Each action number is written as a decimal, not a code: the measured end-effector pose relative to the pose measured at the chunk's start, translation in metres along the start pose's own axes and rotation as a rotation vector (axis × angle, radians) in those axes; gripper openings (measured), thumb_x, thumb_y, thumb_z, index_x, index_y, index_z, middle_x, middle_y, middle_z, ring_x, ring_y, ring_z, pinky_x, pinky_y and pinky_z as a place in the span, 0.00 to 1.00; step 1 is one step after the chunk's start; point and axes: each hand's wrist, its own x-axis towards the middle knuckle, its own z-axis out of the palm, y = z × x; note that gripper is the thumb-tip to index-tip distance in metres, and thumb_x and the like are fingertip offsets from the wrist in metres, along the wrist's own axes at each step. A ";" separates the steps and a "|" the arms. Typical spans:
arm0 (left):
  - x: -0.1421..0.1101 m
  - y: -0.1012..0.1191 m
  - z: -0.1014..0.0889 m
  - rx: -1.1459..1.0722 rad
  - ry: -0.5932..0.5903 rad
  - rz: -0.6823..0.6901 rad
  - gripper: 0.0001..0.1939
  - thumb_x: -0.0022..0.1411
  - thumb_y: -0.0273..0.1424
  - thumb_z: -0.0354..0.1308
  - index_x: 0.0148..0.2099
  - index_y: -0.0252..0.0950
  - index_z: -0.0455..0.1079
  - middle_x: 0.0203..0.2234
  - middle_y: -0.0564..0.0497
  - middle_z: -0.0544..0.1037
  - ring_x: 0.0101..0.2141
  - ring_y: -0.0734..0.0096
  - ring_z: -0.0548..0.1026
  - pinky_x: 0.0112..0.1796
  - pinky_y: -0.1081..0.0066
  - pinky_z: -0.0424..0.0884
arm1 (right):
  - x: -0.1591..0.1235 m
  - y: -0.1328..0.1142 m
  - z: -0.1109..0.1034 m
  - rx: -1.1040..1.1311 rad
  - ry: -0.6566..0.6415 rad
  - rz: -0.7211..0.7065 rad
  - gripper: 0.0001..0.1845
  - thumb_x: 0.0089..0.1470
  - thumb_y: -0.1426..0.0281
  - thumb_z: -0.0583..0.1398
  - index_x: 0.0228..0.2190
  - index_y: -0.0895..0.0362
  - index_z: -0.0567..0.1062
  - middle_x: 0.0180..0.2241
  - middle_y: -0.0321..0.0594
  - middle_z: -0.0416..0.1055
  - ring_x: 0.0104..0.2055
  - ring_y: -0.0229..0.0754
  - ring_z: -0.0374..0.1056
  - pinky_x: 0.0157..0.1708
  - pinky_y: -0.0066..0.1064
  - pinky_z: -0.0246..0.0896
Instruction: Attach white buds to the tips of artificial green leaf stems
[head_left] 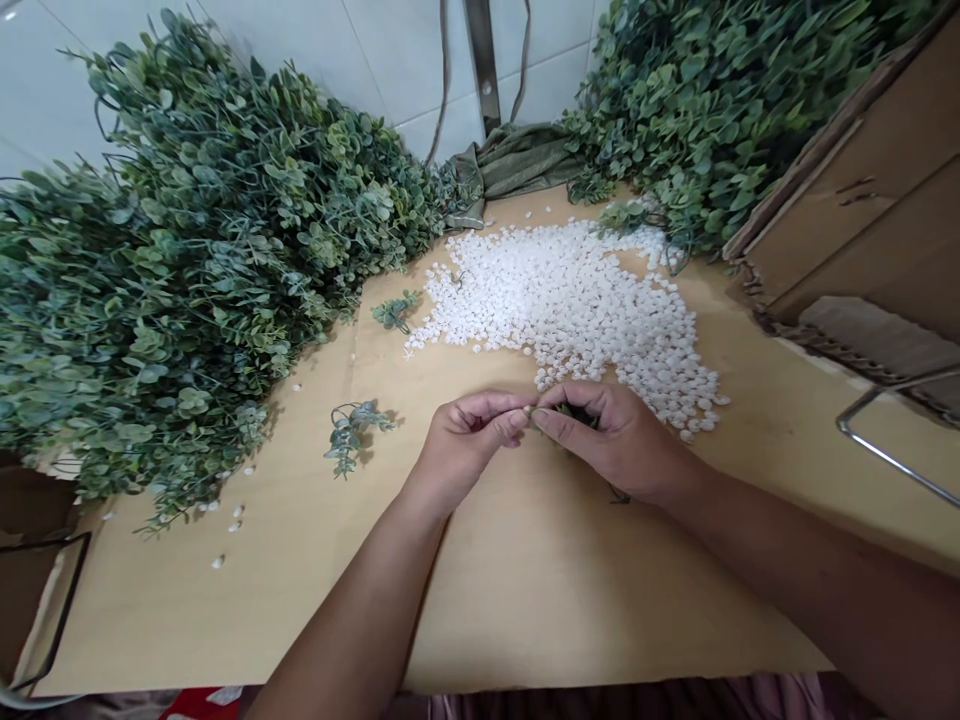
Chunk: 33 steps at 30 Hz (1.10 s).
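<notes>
My left hand (474,432) and my right hand (611,432) meet fingertip to fingertip above the table, just in front of the white pieces. A green artificial leaf sprig (576,412) is gripped in my right hand, mostly covered by the fingers. Part of its stem shows below that palm. The thumb and forefinger of my left hand pinch at the sprig's tip; what lies between them is too small to make out. Close beyond both hands spreads a pile of small white plastic pieces (555,290).
Loose sprigs lie at left, one nearer (352,432) and one farther (395,310). Heaps of artificial greenery stand at the left (225,230) and back right (697,110). A cardboard box (862,210) borders the right side, beside a metal wire handle (892,455). Dark green cloth (529,160) lies behind.
</notes>
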 end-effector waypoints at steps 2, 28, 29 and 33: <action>0.001 0.001 -0.001 -0.022 0.015 0.009 0.15 0.42 0.39 0.67 0.33 0.36 0.77 0.26 0.50 0.78 0.26 0.75 0.71 0.30 0.74 0.69 | 0.001 -0.001 -0.004 0.135 0.010 0.026 0.15 0.48 0.58 0.60 0.24 0.58 0.72 0.21 0.34 0.67 0.24 0.34 0.61 0.24 0.25 0.57; -0.013 0.002 0.005 0.038 -0.006 0.275 0.05 0.46 0.33 0.65 0.29 0.39 0.77 0.32 0.49 0.69 0.38 0.69 0.67 0.40 0.71 0.67 | -0.009 -0.006 0.006 0.180 -0.133 -0.095 0.09 0.52 0.67 0.58 0.36 0.58 0.69 0.34 0.39 0.69 0.37 0.38 0.65 0.36 0.29 0.62; -0.013 0.002 0.006 0.078 0.013 0.288 0.05 0.47 0.33 0.65 0.29 0.39 0.77 0.31 0.50 0.68 0.37 0.69 0.67 0.39 0.71 0.67 | -0.010 -0.006 0.009 0.177 -0.163 -0.087 0.09 0.52 0.67 0.57 0.36 0.58 0.68 0.33 0.39 0.68 0.35 0.38 0.64 0.34 0.28 0.61; -0.017 0.008 0.004 0.310 0.012 0.371 0.05 0.51 0.32 0.61 0.31 0.39 0.77 0.29 0.48 0.68 0.36 0.69 0.68 0.36 0.71 0.67 | -0.012 -0.006 0.013 0.106 -0.186 -0.046 0.08 0.56 0.65 0.53 0.31 0.58 0.64 0.25 0.34 0.61 0.26 0.34 0.57 0.24 0.25 0.55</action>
